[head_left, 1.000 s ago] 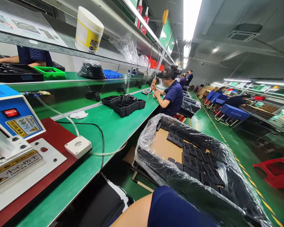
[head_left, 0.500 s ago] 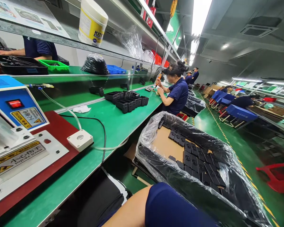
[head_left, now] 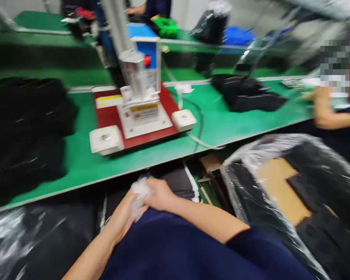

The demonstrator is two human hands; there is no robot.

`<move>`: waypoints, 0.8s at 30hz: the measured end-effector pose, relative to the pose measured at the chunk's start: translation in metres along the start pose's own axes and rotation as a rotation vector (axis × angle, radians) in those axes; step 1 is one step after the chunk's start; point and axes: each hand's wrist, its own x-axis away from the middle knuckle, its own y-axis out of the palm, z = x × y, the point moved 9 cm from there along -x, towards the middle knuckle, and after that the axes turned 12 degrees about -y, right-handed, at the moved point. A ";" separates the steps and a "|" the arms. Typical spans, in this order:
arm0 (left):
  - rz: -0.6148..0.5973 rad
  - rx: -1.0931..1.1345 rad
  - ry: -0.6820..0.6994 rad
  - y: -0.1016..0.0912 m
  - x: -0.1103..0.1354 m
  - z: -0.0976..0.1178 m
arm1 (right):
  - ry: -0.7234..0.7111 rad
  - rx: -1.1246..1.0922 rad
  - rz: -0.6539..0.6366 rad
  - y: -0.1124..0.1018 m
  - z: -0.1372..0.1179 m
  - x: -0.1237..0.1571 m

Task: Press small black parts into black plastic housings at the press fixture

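Low in front of my body, just below the bench edge, a crumpled whitish translucent wad [head_left: 141,190], perhaps plastic film, sits between my hands. My left hand [head_left: 125,212] closes on it from the left. From the right, my right hand [head_left: 160,194] grips it with curled fingers. Motion blur hides the finger details. Beyond them on the bench stands a press machine [head_left: 144,112] on a dark red base, with a white button box [head_left: 106,139] at its left and another white button box [head_left: 184,119] at its right.
Dark stacked parts [head_left: 23,132] fill the bench's left side; more black parts [head_left: 247,93] lie right of the machine. A plastic-lined bin [head_left: 245,190] with cardboard and black pieces stands at my right. A co-worker's arm [head_left: 328,112] is at far right. Black plastic [head_left: 46,241] lies lower left.
My view has swung left and down from the aisle to the press and my lap. Both hands, out of view before, now show with the whitish wad between them.
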 end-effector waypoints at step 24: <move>0.833 -1.347 0.453 -0.048 0.043 0.033 | -0.079 -0.324 -0.156 0.029 -0.012 0.015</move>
